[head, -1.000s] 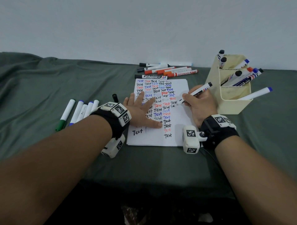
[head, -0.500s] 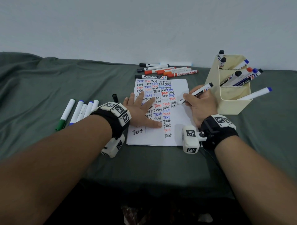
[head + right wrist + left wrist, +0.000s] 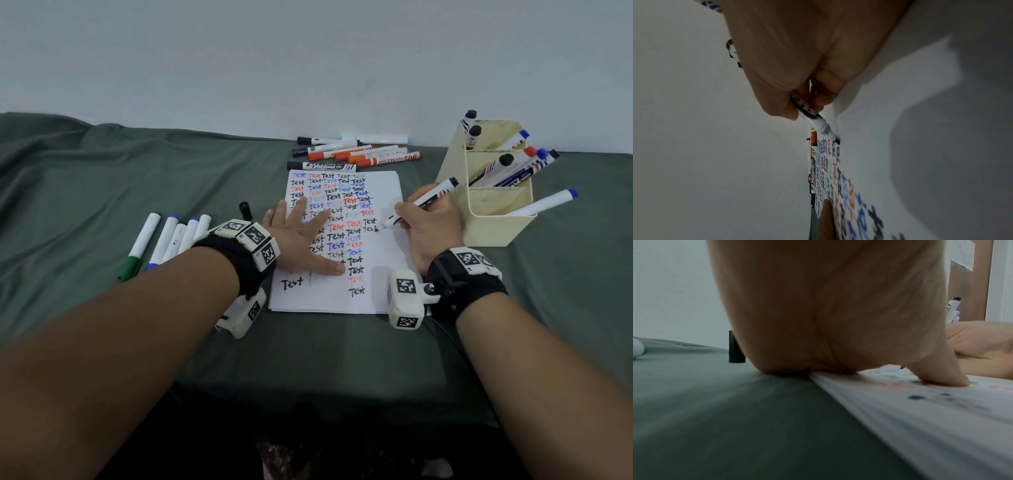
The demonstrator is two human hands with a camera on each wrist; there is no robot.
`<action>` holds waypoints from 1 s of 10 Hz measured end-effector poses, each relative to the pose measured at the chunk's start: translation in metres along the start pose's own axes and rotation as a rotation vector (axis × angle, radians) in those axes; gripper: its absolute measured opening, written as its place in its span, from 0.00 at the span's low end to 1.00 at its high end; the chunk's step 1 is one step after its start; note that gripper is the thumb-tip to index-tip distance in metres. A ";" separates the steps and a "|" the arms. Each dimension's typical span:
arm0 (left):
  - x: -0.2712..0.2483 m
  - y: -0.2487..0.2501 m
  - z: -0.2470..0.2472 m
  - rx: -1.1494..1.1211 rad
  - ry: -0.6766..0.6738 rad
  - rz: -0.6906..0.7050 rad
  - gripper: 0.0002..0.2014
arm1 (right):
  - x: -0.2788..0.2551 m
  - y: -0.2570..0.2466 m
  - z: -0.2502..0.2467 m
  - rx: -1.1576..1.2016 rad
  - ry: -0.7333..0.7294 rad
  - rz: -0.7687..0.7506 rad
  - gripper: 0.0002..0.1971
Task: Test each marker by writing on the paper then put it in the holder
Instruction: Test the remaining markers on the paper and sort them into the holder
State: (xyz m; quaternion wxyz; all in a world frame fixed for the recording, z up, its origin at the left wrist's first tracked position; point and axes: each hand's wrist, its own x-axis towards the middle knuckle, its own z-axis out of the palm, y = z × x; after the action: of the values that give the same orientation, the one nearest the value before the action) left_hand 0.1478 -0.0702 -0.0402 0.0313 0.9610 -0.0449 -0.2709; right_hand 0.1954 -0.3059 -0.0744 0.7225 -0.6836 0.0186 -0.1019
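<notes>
A tabletop (image 3: pixel 102 178) draped in grey-green cloth carries, at centre, a white sheet of paper (image 3: pixel 380 267) filled with columns of the word "Test" in black, red and blue. At right stands a cream two-compartment holder (image 3: pixel 496 226): its rear compartment holds two black-capped markers and one blue-capped marker, its front compartment several more with black, red and blue ends, all leaning rightward, and one blue-capped marker (image 3: pixel 541 202) juts out low past the front wall. The left hand (image 3: pixel 301 240) lies flat on the left part of the paper, fingers straight and spread, thumb tip pressed to the sheet. The right hand (image 3: pixel 428 222) rests on the paper's right edge just beside the holder, fingers curled round an uncapped black marker (image 3: pixel 419 202) whose tip touches the paper at the end of a written row. Beyond the paper lies a cluster of black and orange markers (image 3: pixel 356 156). At left lies a row of white markers (image 3: pixel 168 240) with green and blue ends. A black cap (image 3: pixel 245 209) stands upright near the left hand.
</notes>
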 end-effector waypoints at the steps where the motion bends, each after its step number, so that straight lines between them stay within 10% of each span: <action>1: 0.000 0.000 0.000 -0.005 0.001 -0.001 0.62 | -0.001 0.000 0.000 0.017 0.010 0.002 0.14; 8: 0.006 -0.006 0.004 0.025 0.013 0.018 0.63 | -0.001 0.001 0.000 0.285 -0.029 0.046 0.11; 10: 0.005 -0.010 0.000 0.123 0.295 0.060 0.54 | -0.002 0.000 -0.002 0.238 -0.071 0.030 0.10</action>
State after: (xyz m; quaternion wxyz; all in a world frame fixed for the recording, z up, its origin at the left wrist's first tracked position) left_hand 0.1528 -0.0606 -0.0437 -0.0131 0.9887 -0.0850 -0.1227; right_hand 0.1929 -0.3070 -0.0752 0.8002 -0.5958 -0.0089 -0.0684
